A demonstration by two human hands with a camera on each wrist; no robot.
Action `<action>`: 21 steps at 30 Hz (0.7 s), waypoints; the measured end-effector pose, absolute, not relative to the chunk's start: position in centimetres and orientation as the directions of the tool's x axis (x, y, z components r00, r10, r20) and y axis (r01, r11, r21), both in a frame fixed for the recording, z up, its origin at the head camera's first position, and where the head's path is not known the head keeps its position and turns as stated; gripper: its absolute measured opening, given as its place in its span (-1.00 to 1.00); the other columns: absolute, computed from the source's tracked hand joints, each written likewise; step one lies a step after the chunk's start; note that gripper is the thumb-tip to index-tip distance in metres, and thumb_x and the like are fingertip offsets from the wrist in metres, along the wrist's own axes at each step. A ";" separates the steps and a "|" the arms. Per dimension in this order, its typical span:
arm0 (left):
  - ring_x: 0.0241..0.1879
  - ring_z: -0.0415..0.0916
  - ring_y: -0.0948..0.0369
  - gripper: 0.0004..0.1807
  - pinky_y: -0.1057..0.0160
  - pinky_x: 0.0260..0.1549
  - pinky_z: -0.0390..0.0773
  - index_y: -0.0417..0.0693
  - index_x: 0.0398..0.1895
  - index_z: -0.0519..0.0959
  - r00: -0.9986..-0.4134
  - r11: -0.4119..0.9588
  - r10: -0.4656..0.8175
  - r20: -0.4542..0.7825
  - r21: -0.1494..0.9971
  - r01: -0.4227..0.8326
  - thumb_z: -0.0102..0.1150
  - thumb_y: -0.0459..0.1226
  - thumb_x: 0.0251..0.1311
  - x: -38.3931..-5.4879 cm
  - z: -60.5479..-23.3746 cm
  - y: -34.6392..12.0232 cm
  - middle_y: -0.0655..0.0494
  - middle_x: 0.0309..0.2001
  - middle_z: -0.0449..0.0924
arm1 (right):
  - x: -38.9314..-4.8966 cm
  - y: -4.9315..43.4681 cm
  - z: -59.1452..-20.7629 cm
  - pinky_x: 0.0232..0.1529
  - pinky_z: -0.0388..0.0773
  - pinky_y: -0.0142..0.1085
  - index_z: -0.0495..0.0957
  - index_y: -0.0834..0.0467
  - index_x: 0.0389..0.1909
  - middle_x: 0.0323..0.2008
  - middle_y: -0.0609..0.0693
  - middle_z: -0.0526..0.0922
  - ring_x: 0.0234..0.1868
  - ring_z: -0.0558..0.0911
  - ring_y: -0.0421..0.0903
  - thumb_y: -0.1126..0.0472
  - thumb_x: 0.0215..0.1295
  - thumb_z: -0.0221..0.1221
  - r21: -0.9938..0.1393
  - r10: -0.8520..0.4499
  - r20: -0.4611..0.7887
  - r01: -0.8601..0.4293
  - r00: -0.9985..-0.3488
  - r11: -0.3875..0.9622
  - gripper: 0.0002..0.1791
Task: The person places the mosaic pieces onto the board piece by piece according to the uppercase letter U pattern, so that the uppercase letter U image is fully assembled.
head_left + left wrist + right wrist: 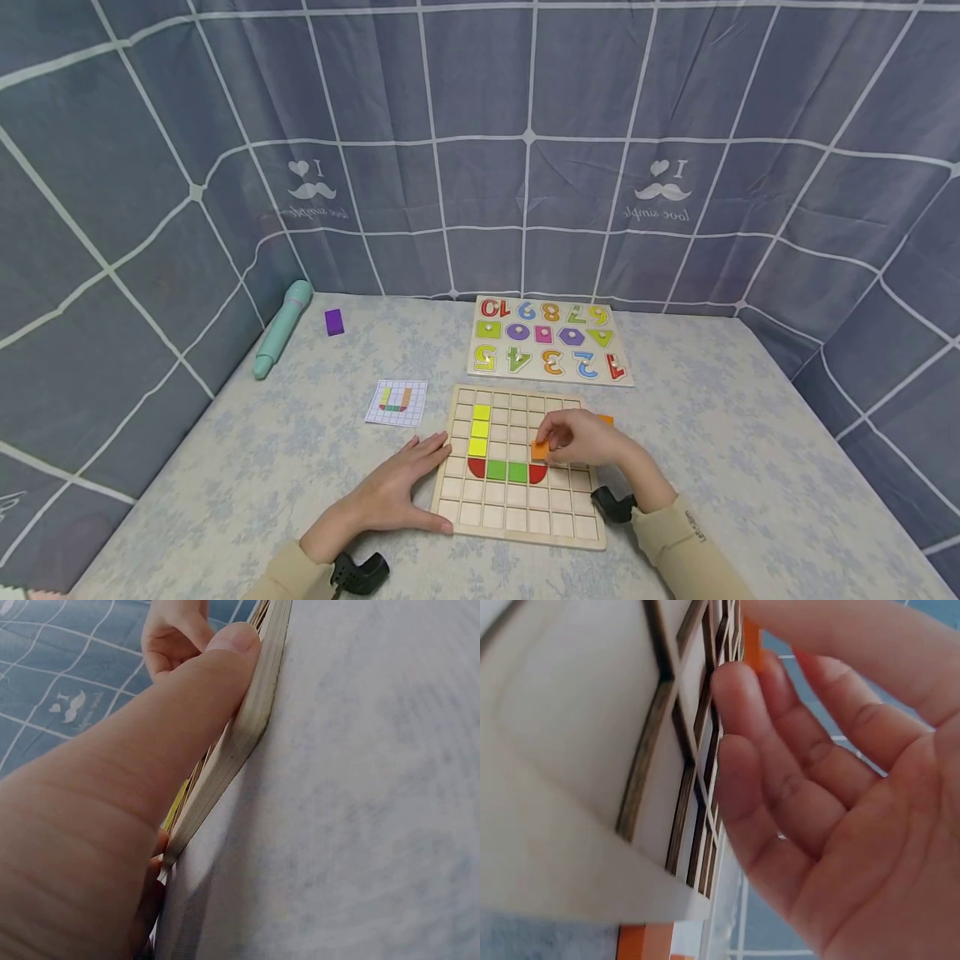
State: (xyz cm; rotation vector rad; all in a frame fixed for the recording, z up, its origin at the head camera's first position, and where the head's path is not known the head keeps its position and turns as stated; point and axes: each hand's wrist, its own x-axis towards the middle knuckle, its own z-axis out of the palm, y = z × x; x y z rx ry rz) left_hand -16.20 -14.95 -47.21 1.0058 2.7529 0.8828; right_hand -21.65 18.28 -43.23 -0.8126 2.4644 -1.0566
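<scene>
A wooden grid board (517, 520) lies on the table. My left hand (393, 492) rests at its left edge, fingers spread, the thumb at the near corner. Between thumb and fingertips my right hand (583, 437) pinches an orange square tile (538, 451), just above the right red rounded piece (537, 474). The tile (751, 646) is partly hidden by the fingers in the right wrist view; whether it sits in a cell I cannot tell. Yellow tiles (479, 429) form a column above the left red piece (477, 468). Green tiles (497, 470) lie between the red pieces.
More orange pieces (606, 419) lie beyond the board's right edge, partly behind the hand. A pattern card (372, 412) lies to the left. Farther back are a number puzzle board (551, 387), a purple block (334, 322) and a teal cylinder (281, 332).
</scene>
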 end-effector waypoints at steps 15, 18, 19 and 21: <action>0.41 -0.04 0.17 0.19 0.13 0.42 -0.10 -0.18 0.38 0.22 -0.782 0.620 0.613 0.115 0.543 0.566 0.29 0.36 -0.26 -16.2 -47.1 -14.9 0.02 0.43 0.05 | -21.8 18.4 -43.4 -0.31 0.58 -0.37 0.57 0.17 -0.22 -0.31 -0.05 0.59 -0.38 0.52 -0.17 0.32 0.07 0.33 -0.764 -0.641 -0.083 -0.365 -0.763 0.532 -0.76; 0.41 -0.04 0.17 0.19 0.14 0.42 -0.10 -0.19 0.38 0.22 -0.779 0.618 0.616 0.119 0.540 0.571 0.28 0.37 -0.26 -16.2 -47.1 -14.9 0.01 0.43 0.05 | -21.7 18.8 -43.1 -0.28 0.58 -0.37 0.56 0.19 -0.18 -0.28 -0.03 0.60 -0.35 0.54 -0.17 0.30 0.10 0.32 -0.771 -0.636 -0.092 -0.350 -0.766 0.533 -0.75; 0.41 -0.04 0.17 0.19 0.15 0.42 -0.10 -0.19 0.38 0.22 -0.777 0.617 0.618 0.120 0.539 0.573 0.27 0.37 -0.26 -16.2 -47.1 -14.9 0.01 0.43 0.05 | -21.7 18.9 -42.9 -0.29 0.59 -0.36 0.56 0.20 -0.17 -0.27 -0.01 0.60 -0.34 0.54 -0.15 0.30 0.10 0.32 -0.773 -0.631 -0.093 -0.344 -0.770 0.533 -0.74; 0.41 -0.04 0.16 0.20 0.15 0.42 -0.10 -0.20 0.38 0.22 -0.776 0.616 0.620 0.121 0.538 0.576 0.27 0.38 -0.26 -16.2 -47.1 -14.9 0.00 0.43 0.05 | -21.7 19.3 -42.6 -0.29 0.60 -0.36 0.55 0.21 -0.15 -0.26 0.01 0.60 -0.32 0.55 -0.13 0.29 0.10 0.32 -0.771 -0.618 -0.095 -0.335 -0.780 0.542 -0.72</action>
